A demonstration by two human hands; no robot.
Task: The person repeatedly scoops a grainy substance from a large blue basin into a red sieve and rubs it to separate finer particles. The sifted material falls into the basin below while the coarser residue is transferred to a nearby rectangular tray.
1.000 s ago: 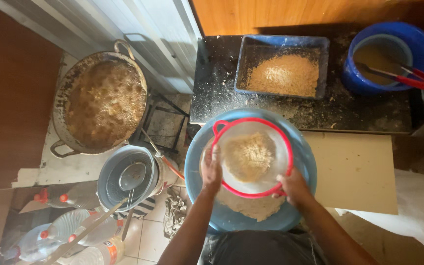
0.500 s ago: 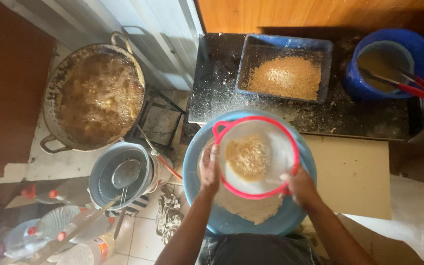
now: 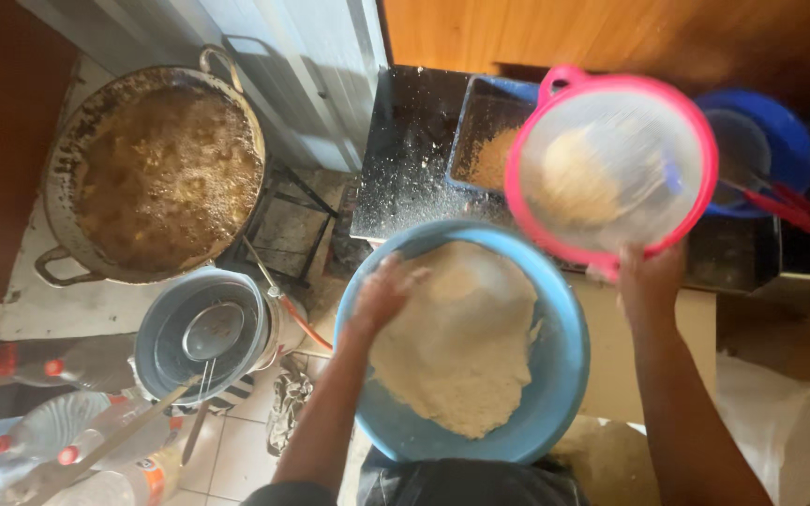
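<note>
My right hand (image 3: pixel 651 277) grips the rim of a pink-rimmed round sieve (image 3: pixel 611 169), held up over the blue rectangular tray (image 3: pixel 486 120); a pale clump of coarse meal lies in its mesh. My left hand (image 3: pixel 383 292) rests with fingers spread on the left edge of a heap of sifted pale flour (image 3: pixel 457 342) inside the big light-blue basin (image 3: pixel 562 375) in front of me.
A large metal pot (image 3: pixel 157 173) of brown bubbling food stands at the left. Below it is a grey bucket (image 3: pixel 201 333) with a ladle in it, and plastic bottles (image 3: pixel 58 440) lie on the floor. A blue bowl (image 3: pixel 780 141) with red tongs (image 3: pixel 794 211) sits at the far right.
The sieve was over the basin, held with both hands. Now my right hand alone has lifted it up and right over the tray, and my left hand has dropped onto the flour.
</note>
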